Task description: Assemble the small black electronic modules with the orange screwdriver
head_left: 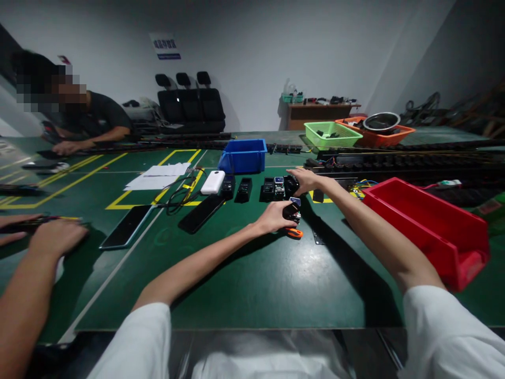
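Note:
My left hand [273,217] is closed round a small black device with a bluish screen [295,201], held just above the green table. Under its fingertips lies an orange-handled tool [294,233], partly hidden. My right hand [306,180] reaches further forward, its fingers curled round a black device [291,184] at the right end of a short row. Beside that one stand a device with a lit display and exposed circuitry [279,186] and a black boxy device [269,187]. Right of my left hand, a thin dark plate [319,238] lies flat.
A red bin [418,226] stands at the right, a blue bin [243,156] ahead. To the left lie a white power bank [213,182], two phones [127,226], papers [158,175] and cables. A co-worker's hand [59,237] works at the left edge; another person sits beyond.

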The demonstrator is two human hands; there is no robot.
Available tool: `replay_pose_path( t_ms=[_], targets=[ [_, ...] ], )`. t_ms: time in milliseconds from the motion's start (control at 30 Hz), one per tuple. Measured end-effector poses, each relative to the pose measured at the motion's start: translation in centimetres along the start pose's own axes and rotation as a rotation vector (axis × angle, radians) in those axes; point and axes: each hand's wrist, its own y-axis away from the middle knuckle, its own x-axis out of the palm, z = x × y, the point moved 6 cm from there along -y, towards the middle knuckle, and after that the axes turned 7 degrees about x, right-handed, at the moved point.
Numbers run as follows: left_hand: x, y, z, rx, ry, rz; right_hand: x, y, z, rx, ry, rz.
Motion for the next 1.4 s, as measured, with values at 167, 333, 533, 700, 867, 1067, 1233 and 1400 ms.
replay_pose_path(
  t_ms=[167, 333, 533, 700, 867, 1067, 1233, 1400],
  targets=[
    [0.8, -0.3, 0.6, 0.034, -0.050, 0.021, 0.0, -1.3, 0.9, 0.037, 0.069, 0.068],
    [1.1, 0.0, 0.0, 0.101, -0.126, 0.000, -0.9, -1.2, 2.1, 0.071, 0.170, 0.079],
    [-2.0, 1.5, -1.0, 0.112, -0.104, -0.144, -4.9, -1.1, 2.7, 0.093, 0.078, -0.016],
    [-6.1, 3.7, 2.3, -0.194, 0.196, -0.301, -7.9, -1.5, 7.6, -0.091, -0.178, -0.210],
    [-8.3, 6.5, 5.6, -0.393, 0.508, -0.484, -4.5, -3.7, 11.7, -0.147, -0.263, -0.153],
    [-8.4, 7.7, 6.5, -0.399, 0.544, -0.475, -0.9, -5.5, 11.5, -0.110, -0.226, -0.076],
    [-8.2, 7.7, 6.6, -0.394, 0.541, -0.489, 0.3, -5.6, 11.8, -0.103, -0.145, -0.062],
    [-8.3, 8.2, 6.5, -0.410, 0.553, -0.510, 0.6, -4.8, 12.4, -0.135, -0.107, -0.067]
  ],
)
